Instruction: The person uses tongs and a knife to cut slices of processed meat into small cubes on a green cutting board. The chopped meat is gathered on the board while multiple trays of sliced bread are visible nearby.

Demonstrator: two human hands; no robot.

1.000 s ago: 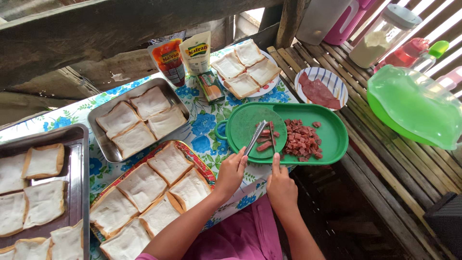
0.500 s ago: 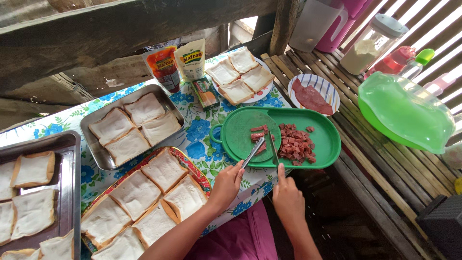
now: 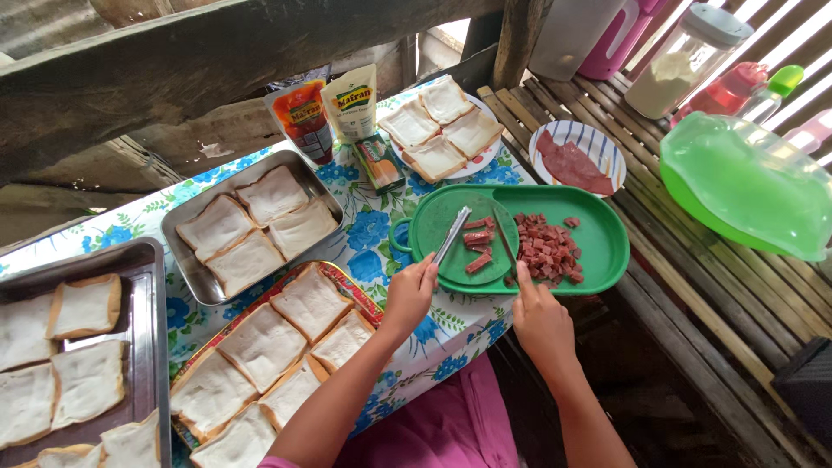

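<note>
My left hand grip holds tongs; right hand grips a knife over the green tray, near the counter edge.

A white cloth with blue flowers and green leaves covers the surface. Bright green tray with a round green board holds red-brown meat cubes. White bread with tan crusts fills silver-grey metal trays. Blue-striped white plate carries dark red meat. Translucent green cover. Magenta garment.
</note>
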